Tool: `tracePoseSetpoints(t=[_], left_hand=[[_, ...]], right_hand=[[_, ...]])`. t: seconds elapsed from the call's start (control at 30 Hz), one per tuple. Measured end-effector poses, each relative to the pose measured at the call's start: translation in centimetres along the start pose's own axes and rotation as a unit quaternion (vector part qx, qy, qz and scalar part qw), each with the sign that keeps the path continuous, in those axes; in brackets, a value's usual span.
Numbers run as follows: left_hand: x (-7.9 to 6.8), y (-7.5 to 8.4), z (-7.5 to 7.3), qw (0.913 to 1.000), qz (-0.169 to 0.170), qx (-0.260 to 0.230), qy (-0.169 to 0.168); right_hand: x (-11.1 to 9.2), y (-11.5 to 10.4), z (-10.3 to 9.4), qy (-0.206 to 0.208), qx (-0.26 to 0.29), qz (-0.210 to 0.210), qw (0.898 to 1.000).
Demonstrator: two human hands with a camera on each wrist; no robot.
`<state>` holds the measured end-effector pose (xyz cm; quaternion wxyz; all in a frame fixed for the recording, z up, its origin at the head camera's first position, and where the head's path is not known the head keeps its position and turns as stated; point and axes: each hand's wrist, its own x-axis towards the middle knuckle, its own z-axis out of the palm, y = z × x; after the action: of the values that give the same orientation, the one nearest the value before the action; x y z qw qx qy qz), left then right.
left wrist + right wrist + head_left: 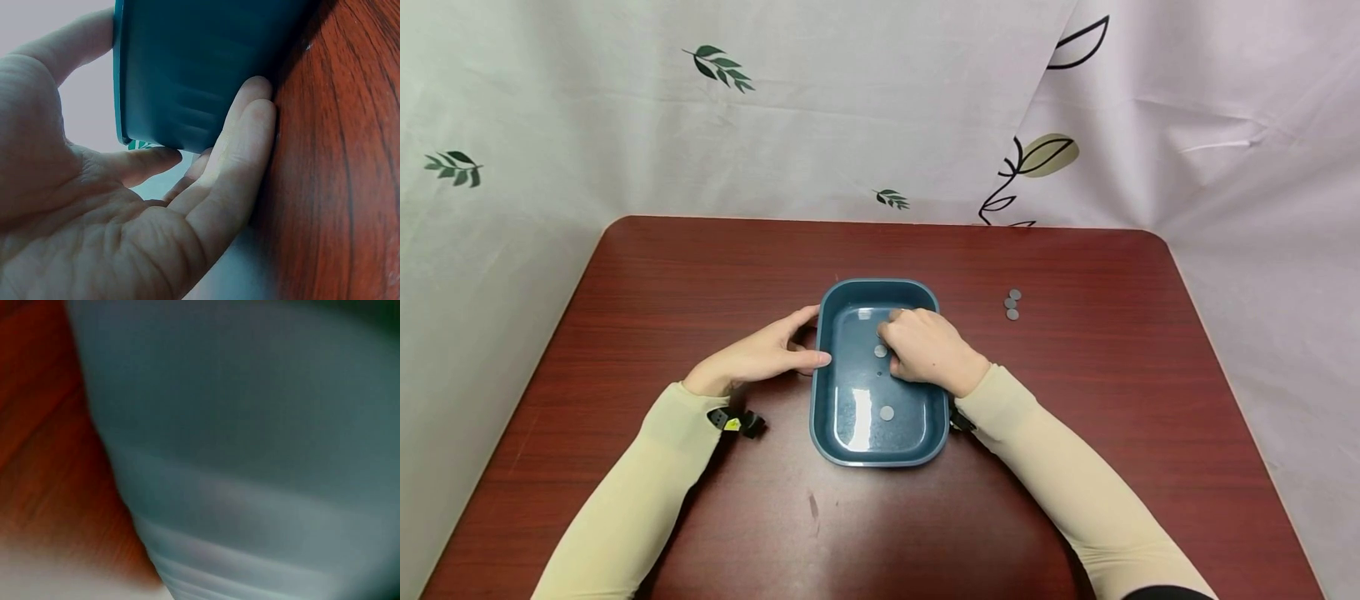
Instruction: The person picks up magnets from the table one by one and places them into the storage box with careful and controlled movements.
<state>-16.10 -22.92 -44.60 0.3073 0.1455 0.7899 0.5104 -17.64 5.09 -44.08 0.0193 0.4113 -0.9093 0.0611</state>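
A blue-grey rectangular tray [880,457] with raised walls sits on the table. My left hand [767,348] holds its left side, thumb over the rim and the other fingers low against the outer wall, as the left wrist view also shows [181,212]. My right hand [928,350] reaches over the right wall into the tray with fingers curled down; I cannot tell whether they pinch something, as the fingertips are hidden. One small grey round disc [881,351] lies beside the right fingers. Another disc [887,413] lies nearer the front of the tray floor.
Three more grey discs [1012,304] lie in a short row on the reddish-brown table [715,267], right of the tray. White patterned cloth [820,125] hangs behind the table. The tray's outer wall [237,412] fills most of the right wrist view, blurred.
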Motion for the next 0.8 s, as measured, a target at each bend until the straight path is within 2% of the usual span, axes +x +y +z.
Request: tracePoseSetpoints(t=[0.43,0.8], left_hand=[[0.1,-0.1,-0.1,1.0,-0.001,0.006,-0.004],[0.1,-0.1,-0.1,1.0,0.003,-0.005,-0.003]], right_hand=[[-0.1,0.2,-0.3,-0.008,0.017,-0.005,1.0],[-0.4,0.4,-1.1,0.0,0.061,-0.007,0.998]])
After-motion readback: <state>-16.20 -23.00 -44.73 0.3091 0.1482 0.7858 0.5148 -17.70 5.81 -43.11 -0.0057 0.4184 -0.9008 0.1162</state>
